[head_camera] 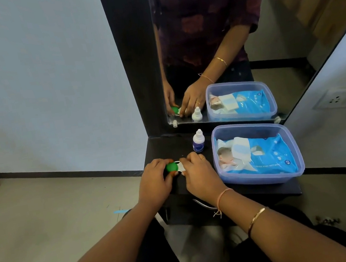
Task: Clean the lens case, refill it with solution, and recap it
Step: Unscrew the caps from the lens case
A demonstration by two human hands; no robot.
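Note:
The lens case [179, 167] lies on the black shelf [256, 192] between my two hands; its white body shows in the middle. My left hand [156, 180] curls around the green cap [171, 167] at the case's left end. My right hand [199, 173] covers the right end of the case, so that side and its cap are hidden. A small white solution bottle [198, 141] with a blue label stands capped just behind my right hand, near the mirror.
A clear blue plastic tub [296, 170] with a blue wet-wipes pack [264, 157] sits on the shelf's right half. A mirror [209, 34] rises behind the shelf and reflects my hands. A metal drawer handle [201, 204] hangs below the shelf's front edge.

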